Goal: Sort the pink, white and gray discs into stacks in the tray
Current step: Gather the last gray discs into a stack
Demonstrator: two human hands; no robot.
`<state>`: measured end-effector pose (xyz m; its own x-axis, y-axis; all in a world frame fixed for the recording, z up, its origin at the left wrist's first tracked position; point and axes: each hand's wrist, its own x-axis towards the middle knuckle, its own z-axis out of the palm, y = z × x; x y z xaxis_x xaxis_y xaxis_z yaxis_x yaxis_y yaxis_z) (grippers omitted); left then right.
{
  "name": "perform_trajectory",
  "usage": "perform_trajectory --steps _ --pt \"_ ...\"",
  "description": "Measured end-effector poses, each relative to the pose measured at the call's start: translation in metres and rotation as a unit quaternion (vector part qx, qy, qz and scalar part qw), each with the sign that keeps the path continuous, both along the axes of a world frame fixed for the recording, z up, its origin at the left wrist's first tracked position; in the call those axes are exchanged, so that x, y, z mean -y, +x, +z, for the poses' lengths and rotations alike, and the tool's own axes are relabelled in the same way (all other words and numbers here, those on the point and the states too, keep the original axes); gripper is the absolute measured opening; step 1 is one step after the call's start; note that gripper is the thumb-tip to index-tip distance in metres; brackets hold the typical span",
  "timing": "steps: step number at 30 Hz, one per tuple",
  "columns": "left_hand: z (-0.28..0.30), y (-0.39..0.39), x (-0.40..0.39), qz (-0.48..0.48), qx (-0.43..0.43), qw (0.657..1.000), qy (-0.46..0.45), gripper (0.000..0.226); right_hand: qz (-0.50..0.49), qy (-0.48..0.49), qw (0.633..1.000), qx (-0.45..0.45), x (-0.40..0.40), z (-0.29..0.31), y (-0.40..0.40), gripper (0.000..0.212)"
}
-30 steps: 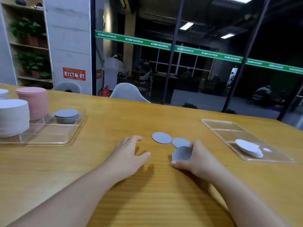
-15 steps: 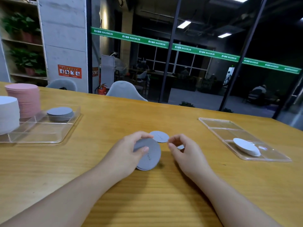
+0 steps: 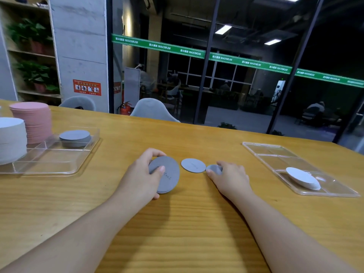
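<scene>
Gray stack (image 3: 74,137) in left tray (image 3: 49,170)

Green band (image 3: 197,53) across the glass wall with "MAXIMUM" repeated beside Chinese characters, red sign (image 3: 87,87) on the pillar with pictograms, text too small, perhaps safety instructions

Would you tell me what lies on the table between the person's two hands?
In the head view, one loose gray disc lies flat between the left hand and the right hand.
</scene>
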<state>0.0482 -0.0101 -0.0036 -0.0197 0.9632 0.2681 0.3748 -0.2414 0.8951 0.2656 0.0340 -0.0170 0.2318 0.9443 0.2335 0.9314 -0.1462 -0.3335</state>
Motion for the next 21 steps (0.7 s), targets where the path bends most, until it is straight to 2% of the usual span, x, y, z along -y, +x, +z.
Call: perform_trajectory --steps 6,13,15,19,21 --pt "0.0 0.0 -0.003 0.016 0.002 1.0 -0.012 0.022 0.07 0.061 0.993 -0.07 0.003 0.0 0.004 0.068" --pt "0.0 0.003 -0.002 0.016 -0.011 1.0 -0.022 0.025 0.193 0.151 0.969 0.021 -0.006 -0.001 -0.018 0.057" --pt "0.0 0.003 -0.002 0.012 -0.013 1.0 -0.023 0.025 0.201 0.137 0.97 0.015 -0.013 0.0 -0.023 0.056" --pt "-0.001 0.003 -0.003 0.004 -0.015 1.0 -0.022 0.028 0.174 0.019 0.978 -0.113 -0.028 0.002 -0.027 0.067" --pt "-0.001 0.003 -0.003 0.003 -0.009 1.0 -0.022 0.027 0.168 -0.022 0.978 -0.121 -0.032 0.004 -0.028 0.073"
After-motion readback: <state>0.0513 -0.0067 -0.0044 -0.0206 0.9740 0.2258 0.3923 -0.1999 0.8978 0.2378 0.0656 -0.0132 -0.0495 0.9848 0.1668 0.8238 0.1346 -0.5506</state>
